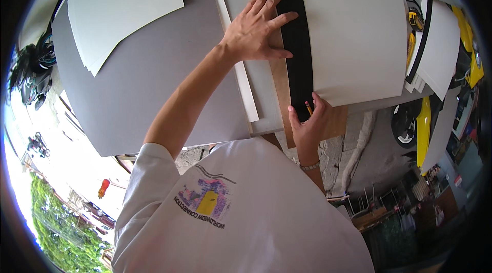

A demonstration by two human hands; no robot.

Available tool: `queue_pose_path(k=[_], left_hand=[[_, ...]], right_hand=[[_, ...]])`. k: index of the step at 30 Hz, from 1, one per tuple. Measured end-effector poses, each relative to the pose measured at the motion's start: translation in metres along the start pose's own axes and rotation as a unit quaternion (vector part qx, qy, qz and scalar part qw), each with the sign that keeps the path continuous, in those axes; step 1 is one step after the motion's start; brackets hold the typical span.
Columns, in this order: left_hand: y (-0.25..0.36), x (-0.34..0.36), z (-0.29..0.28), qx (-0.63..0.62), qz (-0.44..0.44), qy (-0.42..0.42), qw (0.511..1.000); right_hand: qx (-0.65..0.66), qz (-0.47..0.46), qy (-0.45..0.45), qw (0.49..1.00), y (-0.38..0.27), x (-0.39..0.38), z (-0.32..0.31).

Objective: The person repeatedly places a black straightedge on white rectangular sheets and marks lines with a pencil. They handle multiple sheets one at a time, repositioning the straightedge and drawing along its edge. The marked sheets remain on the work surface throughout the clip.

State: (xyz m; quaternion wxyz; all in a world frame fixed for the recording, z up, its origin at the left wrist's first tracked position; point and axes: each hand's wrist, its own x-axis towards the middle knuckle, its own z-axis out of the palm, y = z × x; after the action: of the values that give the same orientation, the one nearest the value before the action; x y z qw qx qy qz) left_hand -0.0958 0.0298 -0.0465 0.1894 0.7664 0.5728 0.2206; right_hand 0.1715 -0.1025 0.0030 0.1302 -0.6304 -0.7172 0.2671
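My left hand (pixel 261 28) lies spread on a long black flat strip (pixel 298 63), its thumb and fingertips touching the strip's surface. The strip runs from the far edge toward me, along the left edge of a white sheet (pixel 356 40). At the strip's near end is my right hand (pixel 309 128), thumb and fingers curled around a slim orange pencil (pixel 309 109); only its upper part shows. Under the strip and sheet lies a brown wooden board (pixel 335 122).
Left of the board is a large grey sheet (pixel 169 83), with stacked white sheets (pixel 125 6) on it. A narrow white strip (pixel 246 91) lies beside it. To the right are a yellow tape measure (pixel 415 19), a yellow-handled tool (pixel 410 50) and more white sheets (pixel 441 42). A yellow motorbike (pixel 423 129) stands beyond.
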Motion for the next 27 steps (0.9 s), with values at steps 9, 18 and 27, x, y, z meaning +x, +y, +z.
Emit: queue_pose_path(k=[9,18,27], left_hand=[[-0.0042,0.0038,0.0020,0.013,-0.006,0.008,1.000],[-0.0056,0.0032,0.0038,0.011,-0.005,0.015,1.000],[-0.0055,0.0029,0.0038,0.017,0.000,0.020,1.000]], right_hand=[[0.002,-0.021,0.018,1.000,0.0052,0.0062,0.0068],[-0.005,-0.022,0.016,1.000,0.0037,0.0061,0.0054],[-0.021,-0.031,0.018,0.999,0.0064,0.0054,0.0055]])
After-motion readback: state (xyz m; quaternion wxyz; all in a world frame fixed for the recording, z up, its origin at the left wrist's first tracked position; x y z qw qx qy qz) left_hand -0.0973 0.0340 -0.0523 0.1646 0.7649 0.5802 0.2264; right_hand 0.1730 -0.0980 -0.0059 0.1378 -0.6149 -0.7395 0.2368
